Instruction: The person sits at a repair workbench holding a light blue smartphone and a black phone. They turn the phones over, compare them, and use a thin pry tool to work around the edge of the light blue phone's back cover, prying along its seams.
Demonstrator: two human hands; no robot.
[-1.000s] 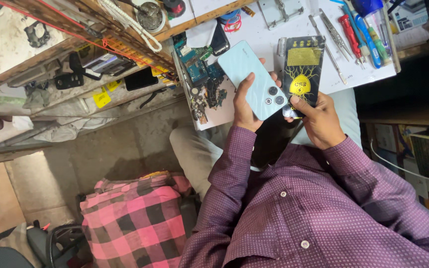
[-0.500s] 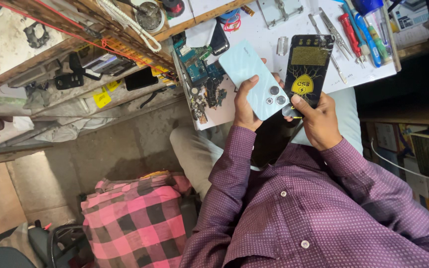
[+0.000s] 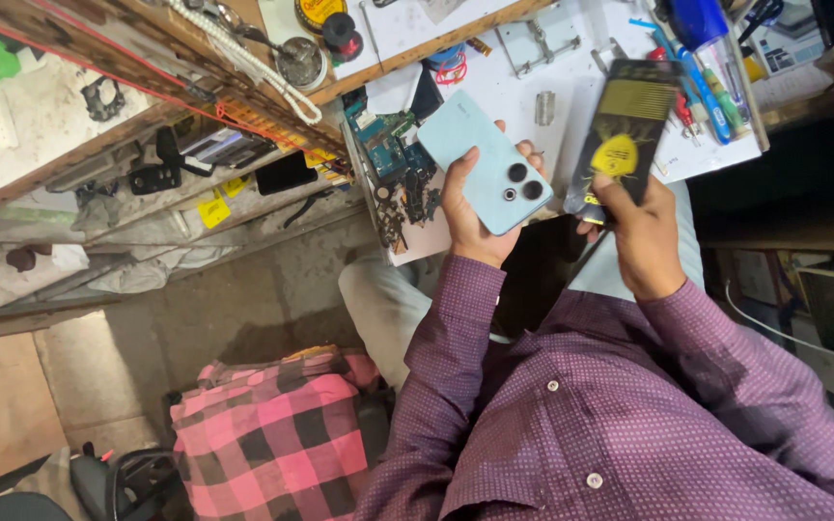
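Left hand [image 3: 470, 207]: fingers clamped round pale blue phone [image 3: 486, 162], back up, long axis slanting away to upper left. Right hand [image 3: 641, 236]: fingers pinched on black-and-yellow packet [image 3: 623, 140], upright, just beside phone, both above white bench [image 3: 571, 68]

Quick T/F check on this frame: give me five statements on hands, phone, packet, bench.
1. The left hand holds a pale blue smartphone with its camera side showing. True.
2. The right hand is empty. False: it grips a black flat packet with a yellow emblem.
3. The phone lies flat on the white work board. False: it is held up above it.
4. Loose circuit boards lie left of the phone. True.
5. The sleeves are plain white. False: purple, dotted.
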